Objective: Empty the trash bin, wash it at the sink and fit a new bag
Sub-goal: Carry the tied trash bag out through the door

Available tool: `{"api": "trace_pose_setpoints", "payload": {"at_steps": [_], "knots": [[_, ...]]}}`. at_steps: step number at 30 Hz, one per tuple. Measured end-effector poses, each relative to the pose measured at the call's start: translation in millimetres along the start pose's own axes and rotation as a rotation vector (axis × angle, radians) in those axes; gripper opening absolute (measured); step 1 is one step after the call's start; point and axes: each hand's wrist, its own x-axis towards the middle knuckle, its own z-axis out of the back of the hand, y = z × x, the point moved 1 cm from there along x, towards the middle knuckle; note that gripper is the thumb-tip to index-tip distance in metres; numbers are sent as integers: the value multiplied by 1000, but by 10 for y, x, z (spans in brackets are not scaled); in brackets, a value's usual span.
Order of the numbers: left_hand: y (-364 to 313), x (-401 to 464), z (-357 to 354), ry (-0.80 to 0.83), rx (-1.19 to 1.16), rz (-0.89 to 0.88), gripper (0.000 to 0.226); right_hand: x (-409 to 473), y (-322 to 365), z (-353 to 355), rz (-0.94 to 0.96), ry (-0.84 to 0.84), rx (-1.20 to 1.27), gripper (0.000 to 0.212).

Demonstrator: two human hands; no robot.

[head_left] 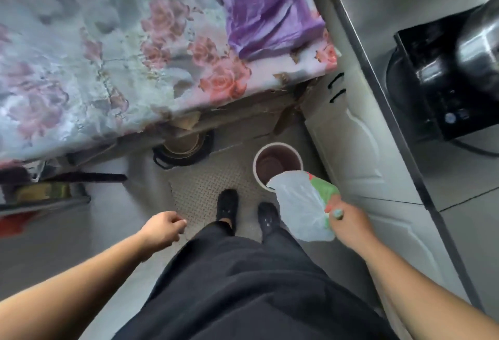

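Note:
A small round trash bin (275,160) with a pale rim and a dark brown inside stands on the floor by the white cabinet. Nothing shows inside it. My right hand (348,223) grips the gathered top of a white plastic bag (297,204) with green and red showing through it. The bag hangs just in front of the bin and covers its near rim. My left hand (162,227) hangs over the floor at the left with loosely curled fingers and holds nothing.
A table with a flowered cloth (108,56) and a purple bag (270,12) fills the upper left. A black pot (183,148) sits under its edge. At the right run white cabinet doors (359,150) and a counter with a black cooker (445,77). My feet stand on a patterned mat (199,177).

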Motion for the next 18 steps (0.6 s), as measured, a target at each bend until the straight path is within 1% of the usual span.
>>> {"api": "trace_pose_setpoints", "payload": {"at_steps": [4,6,8,11,13,15,17,18], "knots": [[159,-175,-96,-153,-261,86,20,137,-128,218,125,24,-89,16],[180,-305,-264,-178,-409,121,20,240,-160,348,176,56,-167,10],[175,-477,-526,-185,-510,149,19,326,-177,478,216,90,-263,9],[156,-771,-992,-189,-525,142,18,477,-153,638,276,123,-412,12],[189,-961,-1285,-166,-420,126,17,560,-84,689,305,149,-480,17],[254,-1147,-1537,-152,-304,131,19,619,16,673,341,174,-537,16],[373,-1309,-1745,-175,-349,169,21,632,172,599,390,179,-615,14],[450,-1380,-1837,-198,-409,196,21,621,272,550,422,169,-644,19]]}}
